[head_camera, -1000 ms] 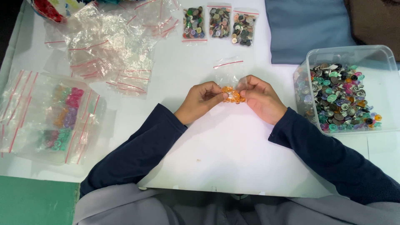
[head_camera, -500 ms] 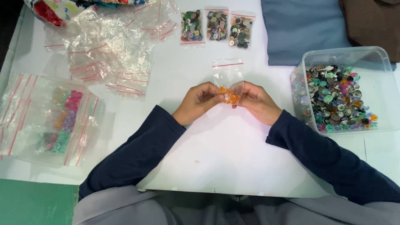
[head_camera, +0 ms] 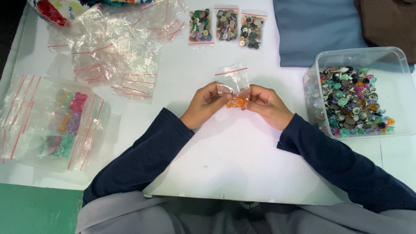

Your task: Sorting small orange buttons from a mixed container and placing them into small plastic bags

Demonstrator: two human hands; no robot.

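Note:
A small clear zip bag (head_camera: 234, 82) with a red seal strip is held between both hands above the white table (head_camera: 225, 164). Orange buttons (head_camera: 237, 102) sit bunched at the bag's bottom, between my fingertips. My left hand (head_camera: 206, 104) pinches the bag's left lower corner. On the other side, my right hand (head_camera: 266, 104) grips the lower right corner. The bag's top points away from me.
A clear plastic tub (head_camera: 359, 93) of mixed buttons stands at the right. Three filled button bags (head_camera: 227, 26) lie at the top centre. Empty zip bags (head_camera: 117, 52) are piled top left; a tray of sorted coloured buttons under bags (head_camera: 56, 121) is at the left. Blue cloth (head_camera: 316, 30) lies top right.
The bag with orange buttons stays between both hands; the fingers have shifted slightly and the bag's top now stands more upright. The view has moved a little.

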